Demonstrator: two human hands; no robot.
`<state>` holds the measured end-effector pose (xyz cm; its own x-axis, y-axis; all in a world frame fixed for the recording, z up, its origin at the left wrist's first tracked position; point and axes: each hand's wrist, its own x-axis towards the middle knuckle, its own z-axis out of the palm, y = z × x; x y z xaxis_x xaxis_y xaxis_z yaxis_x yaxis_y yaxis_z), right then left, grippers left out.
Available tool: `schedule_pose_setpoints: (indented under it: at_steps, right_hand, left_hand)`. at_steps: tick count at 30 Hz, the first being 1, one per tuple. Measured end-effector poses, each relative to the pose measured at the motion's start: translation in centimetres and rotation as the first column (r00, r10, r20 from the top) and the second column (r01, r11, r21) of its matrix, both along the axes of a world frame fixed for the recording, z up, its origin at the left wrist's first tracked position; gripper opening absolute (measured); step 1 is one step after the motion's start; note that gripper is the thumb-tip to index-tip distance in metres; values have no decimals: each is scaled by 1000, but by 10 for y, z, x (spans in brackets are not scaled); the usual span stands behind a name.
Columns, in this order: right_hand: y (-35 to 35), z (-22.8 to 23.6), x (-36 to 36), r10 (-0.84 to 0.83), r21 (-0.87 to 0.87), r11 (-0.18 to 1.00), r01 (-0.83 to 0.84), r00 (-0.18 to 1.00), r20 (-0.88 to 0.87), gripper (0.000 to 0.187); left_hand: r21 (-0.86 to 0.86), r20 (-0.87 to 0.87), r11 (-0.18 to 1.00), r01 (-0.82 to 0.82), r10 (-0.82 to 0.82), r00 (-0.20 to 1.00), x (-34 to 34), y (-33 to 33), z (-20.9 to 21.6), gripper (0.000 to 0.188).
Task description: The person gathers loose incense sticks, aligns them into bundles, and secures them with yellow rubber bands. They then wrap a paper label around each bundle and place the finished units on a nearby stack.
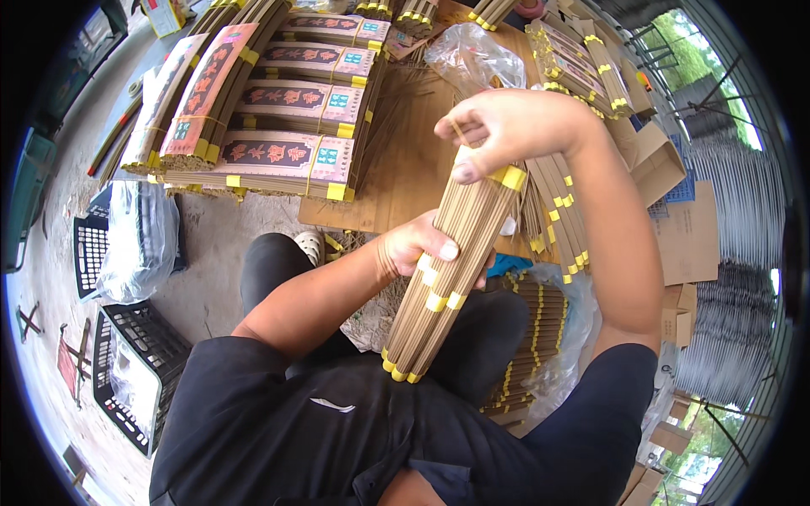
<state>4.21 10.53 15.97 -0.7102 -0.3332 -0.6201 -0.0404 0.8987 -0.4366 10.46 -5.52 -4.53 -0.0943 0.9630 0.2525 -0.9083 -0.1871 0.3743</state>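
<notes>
Brown sticks with yellow wraps make up a bundle (462, 223), slanting above the person's lap, its far end toward the right. The left hand (429, 243) closes around its middle. The right hand (506, 131) curls over the far end, a thin strand at its fingers; how firmly it grips, I cannot tell. Beyond, labelled packs (287, 99) are stacked left on the wooden surface (407, 173), and a clear bag (477, 55) lies farther right.

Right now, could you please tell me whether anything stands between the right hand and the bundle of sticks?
Nothing visible does, apart from what looks like a thin band at the right hand. That hand is at the upper end of the bundle of sticks; the left hand grips the bundle lower down.
</notes>
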Motion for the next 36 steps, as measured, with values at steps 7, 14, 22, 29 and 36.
schedule_pose_setpoints:
  at_steps: [7,14,22,29,36]
  right_hand:
    - [25,-34,3,-419,-320,897,304,815,-400,43]
    - [8,-124,138,-990,-832,65,551,137,13,59]
    - [-39,-184,172,-832,-829,41,558,478,281,77]
    - [-45,-194,170,-820,-872,11,489,504,272,73]
    - [-64,-199,175,-783,-872,-46,487,525,335,65]
  left_hand:
    - [-54,6,998,-34,34,999,1,2,-4,72]
    - [-181,-64,932,-313,306,950,-19,8,-3,62]
    - [-382,-204,740,-554,517,831,-28,12,20,38]
    - [-428,-311,690,-584,495,812,-38,9,35,39]
    - [-380,-390,652,-657,531,752,-52,8,40,44]
